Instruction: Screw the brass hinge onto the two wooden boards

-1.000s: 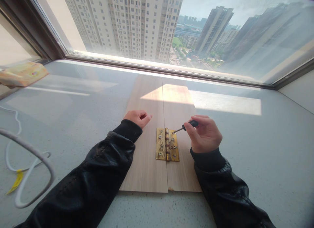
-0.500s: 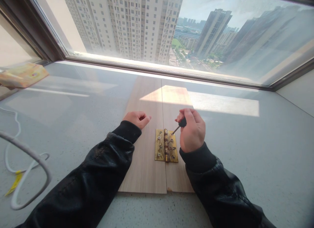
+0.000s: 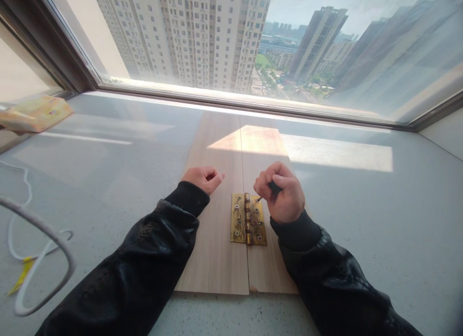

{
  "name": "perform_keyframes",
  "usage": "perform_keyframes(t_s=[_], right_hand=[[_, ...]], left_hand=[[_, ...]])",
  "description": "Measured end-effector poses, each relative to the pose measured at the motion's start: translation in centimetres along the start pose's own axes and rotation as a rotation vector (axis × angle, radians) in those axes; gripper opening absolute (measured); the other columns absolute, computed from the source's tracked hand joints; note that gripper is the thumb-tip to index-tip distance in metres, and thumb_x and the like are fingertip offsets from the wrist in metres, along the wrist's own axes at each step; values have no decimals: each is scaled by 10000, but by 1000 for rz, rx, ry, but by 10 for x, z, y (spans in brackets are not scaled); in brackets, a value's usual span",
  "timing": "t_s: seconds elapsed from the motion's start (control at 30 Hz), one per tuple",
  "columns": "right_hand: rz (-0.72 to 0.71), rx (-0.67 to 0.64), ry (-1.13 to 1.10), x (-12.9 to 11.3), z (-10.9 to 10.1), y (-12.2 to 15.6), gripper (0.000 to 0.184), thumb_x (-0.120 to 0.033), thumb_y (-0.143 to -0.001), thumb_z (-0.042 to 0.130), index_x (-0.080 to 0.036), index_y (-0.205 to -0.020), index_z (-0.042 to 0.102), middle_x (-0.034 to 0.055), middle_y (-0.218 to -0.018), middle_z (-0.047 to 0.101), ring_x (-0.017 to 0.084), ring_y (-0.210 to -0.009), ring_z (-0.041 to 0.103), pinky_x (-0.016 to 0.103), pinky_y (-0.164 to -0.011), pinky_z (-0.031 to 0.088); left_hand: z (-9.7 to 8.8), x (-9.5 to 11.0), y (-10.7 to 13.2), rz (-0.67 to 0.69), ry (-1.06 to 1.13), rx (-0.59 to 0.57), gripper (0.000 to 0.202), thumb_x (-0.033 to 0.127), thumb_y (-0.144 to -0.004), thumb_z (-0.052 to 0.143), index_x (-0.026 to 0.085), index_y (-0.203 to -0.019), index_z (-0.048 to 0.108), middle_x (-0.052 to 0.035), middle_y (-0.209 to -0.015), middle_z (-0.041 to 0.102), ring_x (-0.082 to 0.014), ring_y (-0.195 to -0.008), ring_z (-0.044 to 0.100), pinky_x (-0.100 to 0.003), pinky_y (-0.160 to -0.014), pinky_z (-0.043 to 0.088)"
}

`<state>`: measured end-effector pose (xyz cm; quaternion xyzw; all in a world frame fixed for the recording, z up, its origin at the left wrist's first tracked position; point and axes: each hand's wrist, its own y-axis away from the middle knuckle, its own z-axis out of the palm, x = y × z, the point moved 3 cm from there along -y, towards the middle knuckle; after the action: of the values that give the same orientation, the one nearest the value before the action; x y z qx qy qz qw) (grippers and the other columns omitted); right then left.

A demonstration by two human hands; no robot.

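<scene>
My right hand [image 3: 284, 193] is closed around the dark handle of a screwdriver [image 3: 275, 188]. The short bit of its shaft that shows meets the upper right leaf of a brass hinge [image 3: 239, 225], at a screw. The hinge is stained, has several screws in both leaves, and its knuckle lies along the seam between two pale wooden boards [image 3: 217, 259]. My left hand [image 3: 203, 178] rests closed on the left board, up and left of the hinge. Its fingers are curled with the thumb against them, and nothing shows in it.
The boards lie on a speckled white windowsill [image 3: 126, 181] below a large window. At the left are a white cable [image 3: 50, 232] with a yellow tag [image 3: 22, 275] and a yellowish package [image 3: 39, 113]. A brown window frame [image 3: 217, 102] runs behind.
My right fingers have wrapped further around the screwdriver handle, hiding more of it and its shaft. The left hand keeps its place on the board. The view has shifted slightly.
</scene>
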<state>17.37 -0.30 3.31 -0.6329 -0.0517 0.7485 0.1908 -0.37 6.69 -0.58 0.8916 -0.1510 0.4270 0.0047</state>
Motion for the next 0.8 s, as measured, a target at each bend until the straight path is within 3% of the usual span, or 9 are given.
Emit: perform_keyframes(t_s=[0.13,0.27,0.37,0.53,0.7,0.8], right_hand=[[-126,191,96,6,-2,6,130,-276,-806,575,-186,-725,624,-6,-623,594,121,-558,550,286,-534,436],[-227,272,183,6,3,12,172,-330,-883,523,-194,-846,622,-12,-671,597,105,-529,544,283,-522,442],[-227,230,159,3,8,10,200,-340,-901,472,-210,-758,524,-53,-575,466,86,-468,437,254,-455,357],[-112,115,115,-2,10,9,319,-290,-869,483,-211,-574,392,-65,-475,352,73,-415,302,237,-391,225],[-16,-43,95,-2,9,10,342,-210,-780,502,-214,-470,356,-54,-410,328,75,-398,259,253,-394,189],[-39,-38,48,-1,4,7,279,-227,-754,440,-224,-489,354,-52,-416,312,88,-389,267,256,-381,196]], left_hand=[[0,0,0,14,2,7,401,478,-756,541,167,-511,478,46,-467,343,-88,-480,323,-244,-499,256],[0,0,0,7,3,7,396,471,-759,541,168,-511,481,49,-462,342,-86,-477,321,-242,-501,257],[0,0,0,3,-1,0,392,469,-762,540,168,-516,488,50,-460,348,-86,-476,320,-242,-502,260],[-1,1,0,-4,4,-2,384,462,-758,544,168,-517,490,49,-458,356,-86,-471,326,-242,-496,259],[0,0,1,1,16,12,380,453,-756,544,169,-511,485,50,-458,349,-85,-472,322,-242,-496,258],[0,0,1,3,12,22,380,453,-753,545,170,-507,481,50,-458,344,-85,-472,320,-243,-497,257]])
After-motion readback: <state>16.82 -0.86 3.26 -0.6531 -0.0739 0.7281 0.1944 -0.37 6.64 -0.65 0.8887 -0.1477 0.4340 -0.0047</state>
